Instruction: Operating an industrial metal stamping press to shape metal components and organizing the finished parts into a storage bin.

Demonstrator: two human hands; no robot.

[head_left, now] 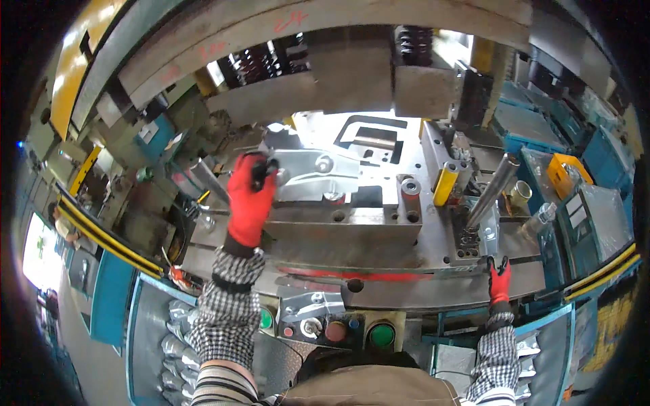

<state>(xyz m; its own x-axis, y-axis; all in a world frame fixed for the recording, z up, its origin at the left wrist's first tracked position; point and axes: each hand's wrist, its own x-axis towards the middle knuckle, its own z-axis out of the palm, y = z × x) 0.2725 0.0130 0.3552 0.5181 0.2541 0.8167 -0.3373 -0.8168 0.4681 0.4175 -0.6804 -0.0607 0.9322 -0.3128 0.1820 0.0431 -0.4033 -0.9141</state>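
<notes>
My left hand (252,196), in a red glove with black fingertips, is closed at the left end of a silver stamped metal part (321,169). That part lies over the die in the press, and the fingers hide its left edge. At the right front edge of the press bed, my right hand (500,281) wears a matching glove. Its finger and thumb are apart, with the fingertips close by the lower end of another stamped metal piece (489,233); whether they touch it I cannot tell. A third stamped part (311,304) rests on the control panel in front of me.
The heavy upper press block (352,74) hangs over the die. Steel guide posts (494,189) and a yellow cylinder (445,184) stand at the right. The control panel has a red button (335,331) and green buttons (381,335). Bins of metal parts (177,352) flank me.
</notes>
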